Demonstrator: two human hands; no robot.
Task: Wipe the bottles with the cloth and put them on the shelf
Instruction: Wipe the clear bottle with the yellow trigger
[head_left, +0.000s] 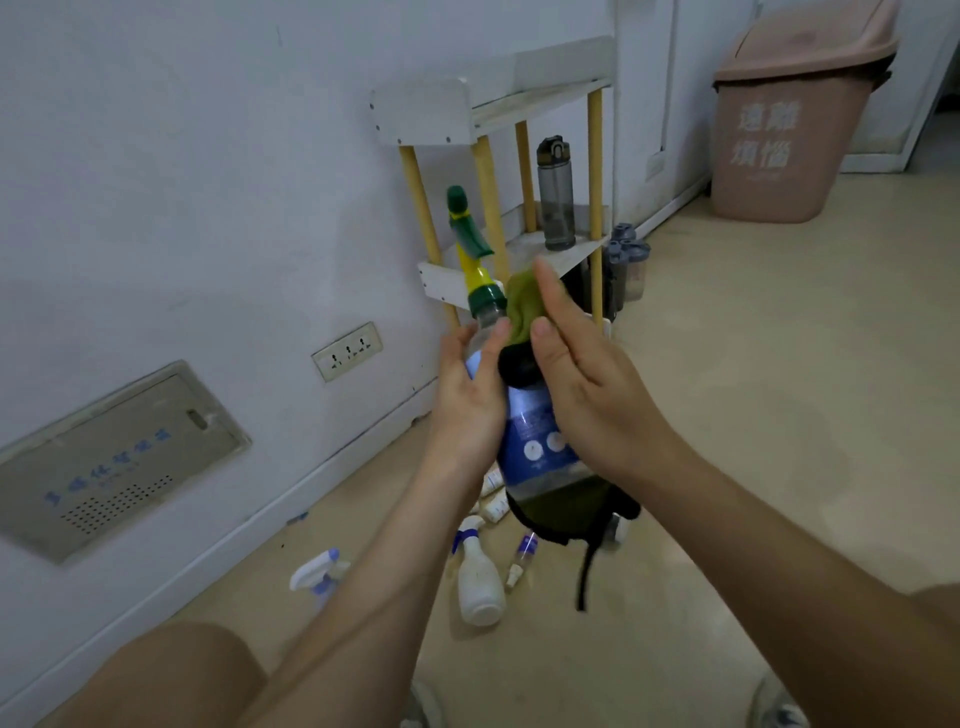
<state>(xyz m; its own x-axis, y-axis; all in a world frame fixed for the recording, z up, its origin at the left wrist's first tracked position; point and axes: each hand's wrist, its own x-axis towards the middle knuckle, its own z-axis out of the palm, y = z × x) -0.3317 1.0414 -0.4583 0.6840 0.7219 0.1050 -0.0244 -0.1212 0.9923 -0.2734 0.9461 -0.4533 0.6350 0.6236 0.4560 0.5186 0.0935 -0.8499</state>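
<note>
beige floor (727, 415); left hand (467, 395) round spray bottle (535, 436), right hand (587, 389) on cloth (524, 306)

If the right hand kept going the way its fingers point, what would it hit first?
Likely the shelf's middle board, though depth is unclear. The right hand presses the cloth on the spray bottle.

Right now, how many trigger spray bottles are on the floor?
2: a white plastic spray bottle with a blue trigger lies on its side; a clear spray bottle with a pale-blue trigger is left of it. More may be hidden.
</note>
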